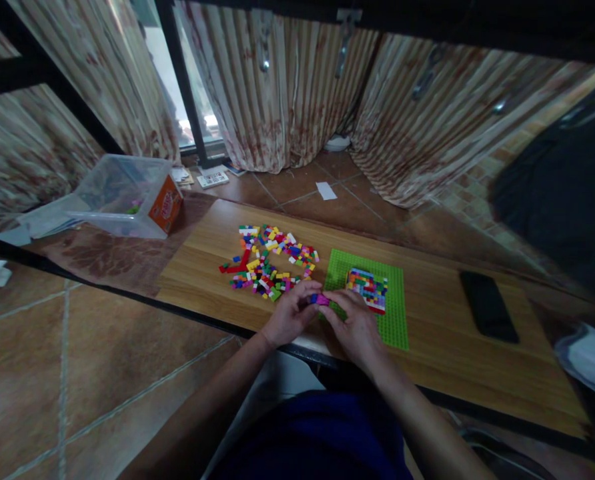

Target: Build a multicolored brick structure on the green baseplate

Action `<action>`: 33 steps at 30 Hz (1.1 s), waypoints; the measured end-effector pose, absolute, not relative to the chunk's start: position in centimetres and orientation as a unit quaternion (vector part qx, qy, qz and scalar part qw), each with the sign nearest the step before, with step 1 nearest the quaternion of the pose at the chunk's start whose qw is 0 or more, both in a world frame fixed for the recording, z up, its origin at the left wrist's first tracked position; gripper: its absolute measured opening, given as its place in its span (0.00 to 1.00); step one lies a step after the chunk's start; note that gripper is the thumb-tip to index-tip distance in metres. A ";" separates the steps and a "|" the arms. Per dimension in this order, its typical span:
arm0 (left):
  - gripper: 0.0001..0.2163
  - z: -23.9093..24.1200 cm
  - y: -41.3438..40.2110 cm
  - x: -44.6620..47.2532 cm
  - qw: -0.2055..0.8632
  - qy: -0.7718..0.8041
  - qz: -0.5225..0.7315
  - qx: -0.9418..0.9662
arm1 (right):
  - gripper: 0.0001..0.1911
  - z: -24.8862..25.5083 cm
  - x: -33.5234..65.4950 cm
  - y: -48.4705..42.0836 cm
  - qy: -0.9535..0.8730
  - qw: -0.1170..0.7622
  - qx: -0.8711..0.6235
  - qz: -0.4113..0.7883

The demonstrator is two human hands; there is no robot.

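Observation:
Between my two hands, just off the left edge of the green baseplate (396, 320), are small toy bricks (321, 299), blue on the left and magenta on the right. My left hand (293, 312) pinches the blue end. The fingers of my right hand (352, 325) close on the magenta end. Whether the bricks are joined I cannot tell. On the baseplate stands a multicoloured brick build (367, 285), partly covered by my right hand. Loose bricks (272, 263) of many colours lie spread on the wooden table to the left of my hands.
A black phone (487, 305) lies on the table (437, 333) at the right. Beyond the table's left end stands a clear plastic bin (122, 193) with an orange label. Curtains (277, 93) hang behind, and a white paper (326, 191) lies on the tiled floor.

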State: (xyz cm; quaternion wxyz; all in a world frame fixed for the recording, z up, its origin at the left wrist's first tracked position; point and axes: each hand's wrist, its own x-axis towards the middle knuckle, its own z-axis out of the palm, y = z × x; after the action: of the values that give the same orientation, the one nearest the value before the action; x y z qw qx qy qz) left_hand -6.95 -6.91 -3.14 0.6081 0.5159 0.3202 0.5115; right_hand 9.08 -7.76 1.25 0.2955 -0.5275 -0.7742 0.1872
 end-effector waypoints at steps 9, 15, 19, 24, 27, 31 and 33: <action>0.16 -3.0 -7.1 -6.9 0.570 0.339 0.483 0.572 | 0.10 1.3 9.3 -7.7 -0.777 0.279 -0.522 0.214; 0.09 -2.7 -7.2 -7.3 0.496 0.397 0.445 0.631 | 0.07 0.4 8.6 -8.4 -0.757 0.324 -0.542 0.169; 0.07 -2.7 -7.2 -7.3 0.464 0.422 0.441 0.643 | 0.08 -0.3 8.1 -9.1 -0.729 0.382 -0.554 0.127; 0.06 -2.8 -7.2 -7.2 0.475 0.435 0.475 0.599 | 0.09 -0.3 7.9 -9.0 -0.710 0.405 -0.564 0.119; 0.06 -2.8 -7.4 -7.0 0.456 0.455 0.504 0.576 | 0.10 -0.1 7.7 -8.5 -0.707 0.395 -0.566 0.151; 0.07 -2.7 -7.4 -7.1 0.420 0.462 0.519 0.583 | 0.11 0.1 7.0 -7.5 -0.709 0.384 -0.561 0.189; 0.08 -2.5 -7.1 -7.5 0.386 0.474 0.514 0.602 | 0.11 -0.1 6.5 -6.8 -0.711 0.379 -0.559 0.197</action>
State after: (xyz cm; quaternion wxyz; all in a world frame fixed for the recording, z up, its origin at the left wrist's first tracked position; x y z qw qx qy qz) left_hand -7.53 -7.10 -2.53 0.3857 0.6019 0.4738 0.5143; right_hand 6.45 -6.76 -0.07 0.3794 -0.5588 -0.7108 0.1965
